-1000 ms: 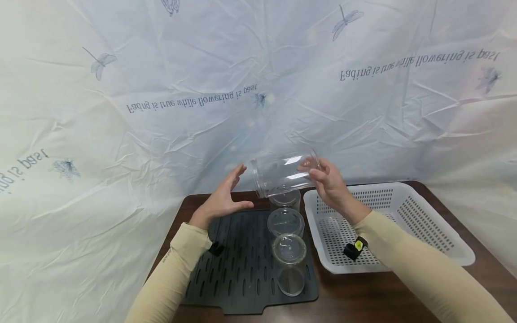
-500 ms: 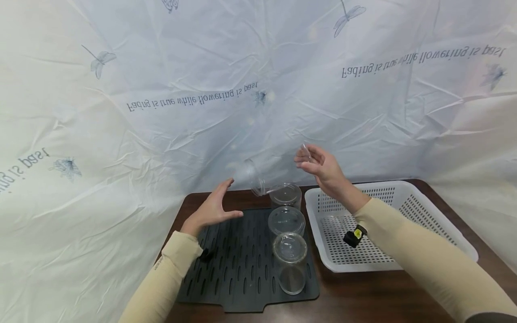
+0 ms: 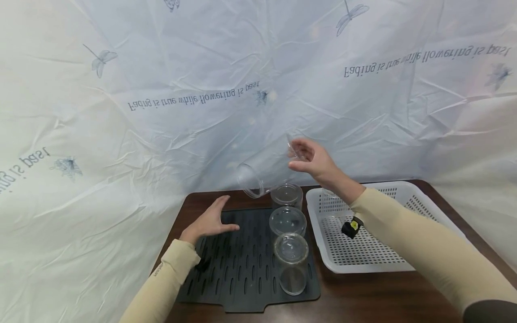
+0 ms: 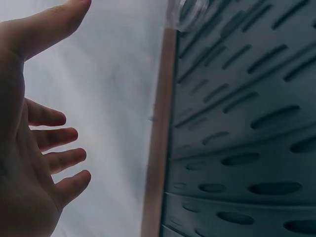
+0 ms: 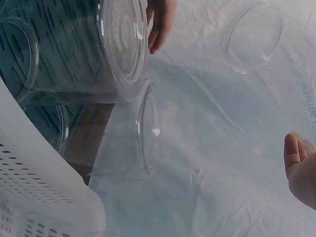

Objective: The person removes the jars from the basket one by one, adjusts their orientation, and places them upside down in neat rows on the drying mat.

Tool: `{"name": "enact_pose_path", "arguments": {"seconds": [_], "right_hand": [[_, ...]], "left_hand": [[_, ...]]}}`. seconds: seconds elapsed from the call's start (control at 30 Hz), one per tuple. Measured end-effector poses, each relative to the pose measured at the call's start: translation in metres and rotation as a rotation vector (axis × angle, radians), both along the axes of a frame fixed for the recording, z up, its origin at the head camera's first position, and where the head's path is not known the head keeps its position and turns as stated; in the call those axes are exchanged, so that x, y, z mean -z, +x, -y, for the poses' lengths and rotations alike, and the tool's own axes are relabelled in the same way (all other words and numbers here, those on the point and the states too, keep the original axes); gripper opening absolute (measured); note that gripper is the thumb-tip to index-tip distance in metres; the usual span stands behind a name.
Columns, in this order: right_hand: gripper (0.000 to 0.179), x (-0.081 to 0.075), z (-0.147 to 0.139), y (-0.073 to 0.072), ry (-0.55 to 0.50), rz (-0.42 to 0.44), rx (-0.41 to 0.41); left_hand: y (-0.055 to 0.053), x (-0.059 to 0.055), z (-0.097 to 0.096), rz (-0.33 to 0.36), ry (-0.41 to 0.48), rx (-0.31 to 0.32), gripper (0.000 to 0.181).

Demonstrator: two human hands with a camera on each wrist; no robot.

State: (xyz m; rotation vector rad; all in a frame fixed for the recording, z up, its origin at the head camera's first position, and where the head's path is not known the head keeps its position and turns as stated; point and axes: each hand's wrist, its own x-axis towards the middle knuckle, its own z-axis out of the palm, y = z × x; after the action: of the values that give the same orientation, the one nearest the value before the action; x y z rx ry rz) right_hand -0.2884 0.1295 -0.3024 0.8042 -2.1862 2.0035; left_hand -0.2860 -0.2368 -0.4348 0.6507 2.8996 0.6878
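My right hand [image 3: 313, 163] grips a clear jar [image 3: 264, 168] by its base end, above the back of the table. The jar is tilted, its open mouth facing down and left. In the right wrist view, that hand [image 5: 302, 170] is at the right edge, with the jar's mouth [image 5: 254, 39] above it. My left hand [image 3: 208, 222] hovers over the left of a black slotted mat [image 3: 242, 269], thumb and fingers spread, touching nothing. A row of clear jars stands bottom up along the mat's right side: a front jar [image 3: 291, 251], a middle jar [image 3: 287, 220] and a back jar [image 3: 286, 195].
To the right of the mat stands a white perforated basket [image 3: 323, 258], partly hidden by my right forearm. Something clear [image 3: 329, 194] shows at its back left corner. A brown table [image 3: 347, 296] lies beneath, and a pale printed sheet [image 3: 202, 143] hangs behind.
My right hand has moved left and slightly up, and the jar now tilts more steeply, mouth downward. My left hand has drawn back down and left, away from the jar's mouth.
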Motion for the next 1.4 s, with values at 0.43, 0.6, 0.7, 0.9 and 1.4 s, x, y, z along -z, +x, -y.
{"name": "enact_pose_path", "arguments": {"seconds": [0.43, 0.6, 0.7, 0.9, 1.4], "right_hand": [[0.085, -0.007, 0.021, -0.012, 0.318, -0.097, 0.037], [0.089, -0.005, 0.029, -0.015, 0.394, -0.161, 0.017], [0.091, -0.006, 0.035, -0.016, 0.442, -0.204, 0.012], [0.095, -0.005, 0.049, -0.020, 0.553, -0.297, 0.005], [0.098, -0.001, 0.065, -0.023, 0.703, -0.316, -0.042]], "left_hand": [[-0.001, 0.036, 0.012, 0.046, -0.149, -0.024, 0.109], [0.003, 0.046, 0.015, 0.059, -0.178, -0.023, 0.108], [0.004, 0.050, 0.016, 0.065, -0.205, -0.005, 0.108], [0.006, 0.056, 0.018, 0.062, -0.254, 0.013, 0.102], [0.011, 0.065, 0.017, 0.041, -0.329, 0.005, 0.098]]}}
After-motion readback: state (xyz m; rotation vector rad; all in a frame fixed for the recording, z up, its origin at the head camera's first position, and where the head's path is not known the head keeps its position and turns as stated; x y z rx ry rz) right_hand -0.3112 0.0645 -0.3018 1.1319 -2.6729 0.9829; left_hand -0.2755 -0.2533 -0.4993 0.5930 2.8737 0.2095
